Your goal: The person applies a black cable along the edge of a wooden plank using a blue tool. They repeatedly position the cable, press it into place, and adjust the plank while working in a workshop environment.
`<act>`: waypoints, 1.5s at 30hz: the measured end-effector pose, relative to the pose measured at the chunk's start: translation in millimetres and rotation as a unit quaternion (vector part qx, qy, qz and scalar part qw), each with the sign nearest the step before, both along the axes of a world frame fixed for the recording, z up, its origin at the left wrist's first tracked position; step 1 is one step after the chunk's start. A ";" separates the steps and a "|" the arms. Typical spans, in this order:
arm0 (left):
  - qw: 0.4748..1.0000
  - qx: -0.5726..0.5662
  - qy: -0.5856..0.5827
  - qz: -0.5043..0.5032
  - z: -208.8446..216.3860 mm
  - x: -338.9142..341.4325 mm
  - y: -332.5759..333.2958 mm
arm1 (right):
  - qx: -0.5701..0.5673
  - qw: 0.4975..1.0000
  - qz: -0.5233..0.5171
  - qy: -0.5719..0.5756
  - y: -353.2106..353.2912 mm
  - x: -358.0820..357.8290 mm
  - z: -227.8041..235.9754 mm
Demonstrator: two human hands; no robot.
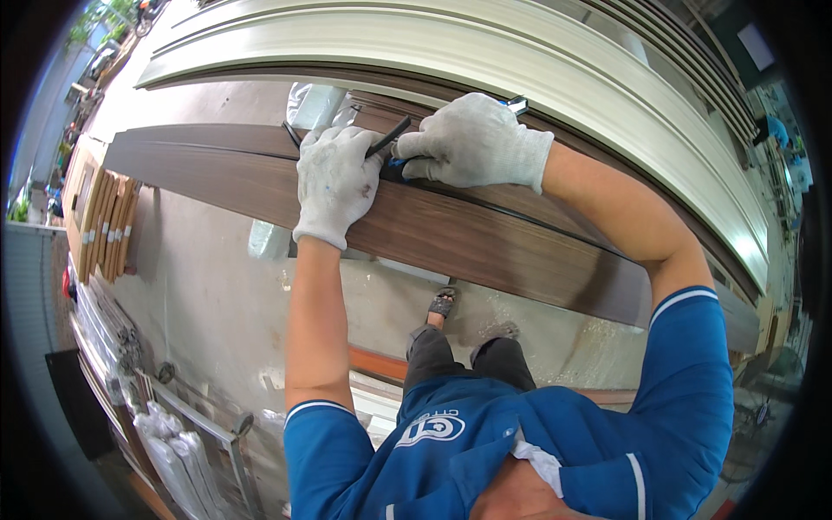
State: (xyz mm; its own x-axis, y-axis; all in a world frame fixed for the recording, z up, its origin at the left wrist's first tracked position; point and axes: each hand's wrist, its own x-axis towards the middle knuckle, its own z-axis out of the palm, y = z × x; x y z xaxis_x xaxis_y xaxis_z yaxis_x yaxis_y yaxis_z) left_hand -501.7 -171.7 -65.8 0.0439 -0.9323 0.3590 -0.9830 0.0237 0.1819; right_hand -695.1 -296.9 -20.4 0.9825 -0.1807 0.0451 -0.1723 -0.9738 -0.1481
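Note:
A long brown wood-grain board (485,234) lies across in front of me, with a thin black strip (537,224) running along its length. My left hand (336,180), in a whitish work glove, is closed on the black strip, and a stiff piece of it sticks up beside the fingers. Just to its right, my gloved right hand (475,143) is closed around a blue tool. A blue-and-silver end (517,105) shows above the knuckles and more blue near the fingertips; the glove hides the rest, so its exact kind is unclear.
Long cream-white profiles (416,35) lie beyond the brown board. Plastic-wrapped supports (316,106) show beside and under it. Stacked wooden panels (106,225) stand at the left, above a metal trolley (204,429) and wrapped bundles (178,455). My feet stand close to the board's near edge.

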 end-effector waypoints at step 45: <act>0.953 -0.174 0.159 0.192 -35.9 -212.2 56.3 | 0.014 1.000 -0.023 0.012 -2.0 -550.7 19.5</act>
